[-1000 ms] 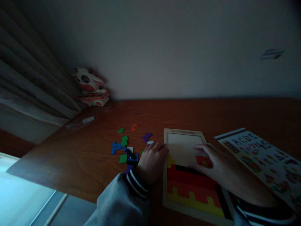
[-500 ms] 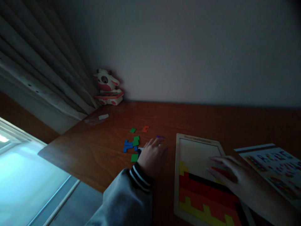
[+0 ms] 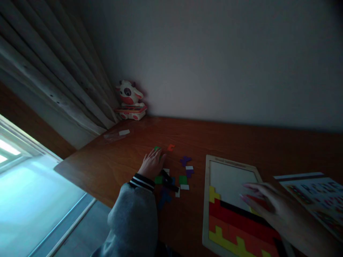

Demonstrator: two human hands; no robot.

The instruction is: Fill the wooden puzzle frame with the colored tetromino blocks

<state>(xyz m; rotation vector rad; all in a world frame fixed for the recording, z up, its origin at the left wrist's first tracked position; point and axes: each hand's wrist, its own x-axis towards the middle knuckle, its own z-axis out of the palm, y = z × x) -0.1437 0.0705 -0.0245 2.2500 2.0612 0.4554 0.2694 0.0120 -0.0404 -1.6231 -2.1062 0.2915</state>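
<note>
My left hand (image 3: 152, 165) lies low over the table among loose puzzle pieces, fingers stretched forward. Its fingertips reach a green piece (image 3: 157, 147), partly covered by them. My right hand (image 3: 268, 203) is curved above the wooden puzzle tray (image 3: 207, 200), with a red puzzle piece (image 3: 258, 202) showing between thumb and fingers. Rows of yellow, red, orange and black pieces fill the tray's near part; bare board shows at its far part. Beside my left wrist lie black pieces (image 3: 168, 181), a green piece (image 3: 183, 179), blue pieces (image 3: 164, 198) and white ones.
Purple pieces (image 3: 185, 160) and an orange piece (image 3: 170, 147) lie farther back on the table. A printed sheet (image 3: 308, 192) lies right of the tray. At the back left stands a cow toy (image 3: 130, 101), with a clear plastic wrapper (image 3: 115, 136) before it.
My left hand has moved left and away from the purple pieces to the green piece, uncovering several pieces. My right hand stays over the tray. The view has shifted slightly.
</note>
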